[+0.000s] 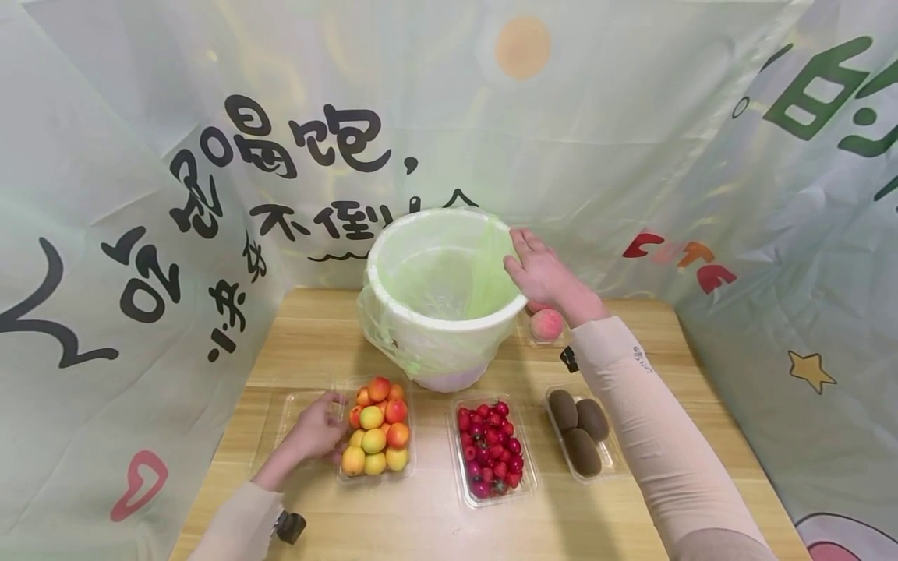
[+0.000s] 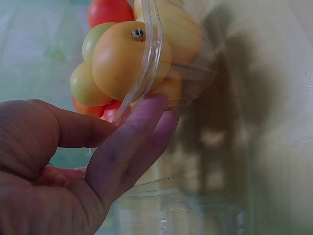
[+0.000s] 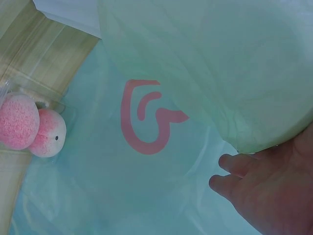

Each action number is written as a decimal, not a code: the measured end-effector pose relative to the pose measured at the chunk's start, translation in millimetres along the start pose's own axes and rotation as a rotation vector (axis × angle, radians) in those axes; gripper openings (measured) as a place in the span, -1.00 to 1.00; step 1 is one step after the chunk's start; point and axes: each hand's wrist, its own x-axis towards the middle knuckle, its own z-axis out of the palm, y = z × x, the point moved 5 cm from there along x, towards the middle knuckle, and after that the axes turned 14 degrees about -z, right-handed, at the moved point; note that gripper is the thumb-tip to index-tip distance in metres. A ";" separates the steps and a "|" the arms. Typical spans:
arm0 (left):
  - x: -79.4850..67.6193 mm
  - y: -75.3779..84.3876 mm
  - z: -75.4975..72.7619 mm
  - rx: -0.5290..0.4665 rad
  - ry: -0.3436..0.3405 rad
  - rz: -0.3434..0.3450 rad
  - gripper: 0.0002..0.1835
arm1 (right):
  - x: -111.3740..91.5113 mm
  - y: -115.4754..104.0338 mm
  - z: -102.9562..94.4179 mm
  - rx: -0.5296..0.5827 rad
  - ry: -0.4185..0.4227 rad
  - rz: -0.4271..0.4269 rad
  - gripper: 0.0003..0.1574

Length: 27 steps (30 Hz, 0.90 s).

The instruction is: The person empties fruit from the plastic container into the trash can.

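Note:
My left hand [image 1: 317, 428] is at the left side of a clear plastic tray [image 2: 155, 41] heaped with yellow, orange and red apricot-like fruits [image 1: 374, 440]. In the left wrist view the thumb and fingers [image 2: 139, 122] pinch the tray's rim. On the right side of a large white bucket [image 1: 449, 343] rests my right hand [image 1: 543, 273], its fingers fairly straight against the rim. A thin pale green plastic bag [image 1: 484, 273] lines the bucket and hangs over its edge. In the right wrist view part of this hand is cut off at the frame edge.
A clear tray of red cherry-like fruits [image 1: 491, 452] stands right of centre. Further right, brown kiwis [image 1: 581, 452] lie in another tray. Pink peaches [image 1: 546, 324] sit behind the bucket's right side. A clear plastic tray [image 1: 284, 409] lies left of the apricot-like fruits. Printed curtains surround the table.

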 end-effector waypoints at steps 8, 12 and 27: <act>-21.1 14.7 -11.1 0.005 -0.042 0.037 -0.48 | 1.1 -1.1 -1.0 -0.003 0.004 -0.007 -0.10; -29.7 20.1 -15.6 0.010 -0.073 0.057 -0.48 | 0.9 -1.8 -0.8 -0.007 0.004 -0.008 -0.10; -69.8 51.8 -32.2 0.018 -0.218 0.162 -0.45 | 0.3 -1.3 0.5 -0.009 0.008 -0.005 -0.11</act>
